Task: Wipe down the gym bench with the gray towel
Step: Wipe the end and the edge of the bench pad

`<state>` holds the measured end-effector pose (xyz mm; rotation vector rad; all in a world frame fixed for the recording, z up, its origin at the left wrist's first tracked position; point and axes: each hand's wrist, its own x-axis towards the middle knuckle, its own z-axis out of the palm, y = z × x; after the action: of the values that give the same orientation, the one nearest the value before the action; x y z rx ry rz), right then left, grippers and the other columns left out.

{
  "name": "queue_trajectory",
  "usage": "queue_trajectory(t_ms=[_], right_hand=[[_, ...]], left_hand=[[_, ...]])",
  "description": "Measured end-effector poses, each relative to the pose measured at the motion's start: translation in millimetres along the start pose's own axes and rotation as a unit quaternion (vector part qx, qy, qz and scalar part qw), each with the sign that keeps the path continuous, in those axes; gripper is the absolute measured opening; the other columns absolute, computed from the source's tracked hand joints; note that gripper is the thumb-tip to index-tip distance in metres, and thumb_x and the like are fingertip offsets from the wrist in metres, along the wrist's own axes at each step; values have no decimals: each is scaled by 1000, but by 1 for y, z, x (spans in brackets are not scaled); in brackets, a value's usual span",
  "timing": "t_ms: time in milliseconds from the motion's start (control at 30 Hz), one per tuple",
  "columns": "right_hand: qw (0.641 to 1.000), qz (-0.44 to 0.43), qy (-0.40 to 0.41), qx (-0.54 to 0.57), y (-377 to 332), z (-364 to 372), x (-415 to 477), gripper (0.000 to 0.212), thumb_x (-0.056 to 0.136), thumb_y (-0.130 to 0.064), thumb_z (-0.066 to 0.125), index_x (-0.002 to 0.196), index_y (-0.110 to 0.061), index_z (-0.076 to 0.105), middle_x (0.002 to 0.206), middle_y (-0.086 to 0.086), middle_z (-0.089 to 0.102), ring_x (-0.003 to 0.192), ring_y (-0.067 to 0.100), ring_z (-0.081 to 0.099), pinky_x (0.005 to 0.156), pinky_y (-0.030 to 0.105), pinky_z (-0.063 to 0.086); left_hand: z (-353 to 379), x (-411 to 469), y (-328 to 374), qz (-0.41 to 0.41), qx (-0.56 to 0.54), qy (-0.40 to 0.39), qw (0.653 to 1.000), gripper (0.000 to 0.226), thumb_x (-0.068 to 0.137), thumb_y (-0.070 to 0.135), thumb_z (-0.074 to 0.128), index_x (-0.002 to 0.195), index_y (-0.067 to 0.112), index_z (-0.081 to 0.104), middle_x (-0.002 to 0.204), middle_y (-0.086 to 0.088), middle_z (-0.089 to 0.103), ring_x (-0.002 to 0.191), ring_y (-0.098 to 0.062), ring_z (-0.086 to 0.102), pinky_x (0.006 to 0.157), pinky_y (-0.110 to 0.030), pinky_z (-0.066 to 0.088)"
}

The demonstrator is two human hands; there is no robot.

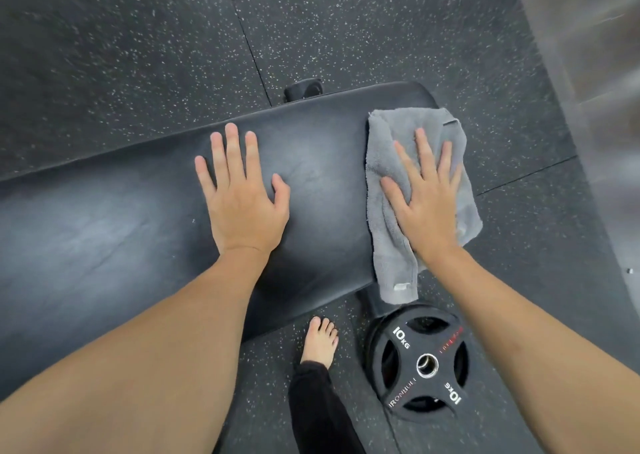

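Head view is showing both arms reaching forward and down over the black padded desk. Left hand is lying flat, fingers spread, palm pressing bare padding and grasping nothing. Right hand is lying flat, fingers extended (not curled), pressing the gray towel onto the desk's right end, its near corner hanging over the edge above a weight plate.

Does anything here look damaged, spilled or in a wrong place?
Nothing looks damaged or spilled. One small oddity: the gray towel hangs partly over the end of the bench, and weight plates lie on the floor close beside a bare foot.
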<state>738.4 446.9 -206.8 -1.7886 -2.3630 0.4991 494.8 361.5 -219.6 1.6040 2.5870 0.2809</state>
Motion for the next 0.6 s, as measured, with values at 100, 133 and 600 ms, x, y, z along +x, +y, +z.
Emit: queue_trajectory(t_ms=[100,133,600], right_hand=[[1000,-28,-7,-7,-31,19,-66,60,102,-56,39,157,-33,37,171,0,17,157,43,0,121,69,7],[999,-41,-13,-14,-45,26,-82,60,102,-57,38,157,-32,37,171,2,18,157,44,0,121,70,6],[977,-193,-55,-67,-133,51,19,59,103,-61,31,157,-37,35,169,-5,24,158,31,14,124,63,8]], left_hand=[[-1,-1,-1,3,0,-5,1000,68,101,39,30,162,10,24,172,-14,15,159,-33,13,128,-57,9],[-2,0,-1,5,-2,-7,1000,67,101,38,30,162,10,24,172,-14,15,159,-33,13,128,-57,8],[-54,-17,-177,-29,-3,4,1000,56,102,30,35,153,6,41,165,-17,31,153,-38,26,123,-62,19]])
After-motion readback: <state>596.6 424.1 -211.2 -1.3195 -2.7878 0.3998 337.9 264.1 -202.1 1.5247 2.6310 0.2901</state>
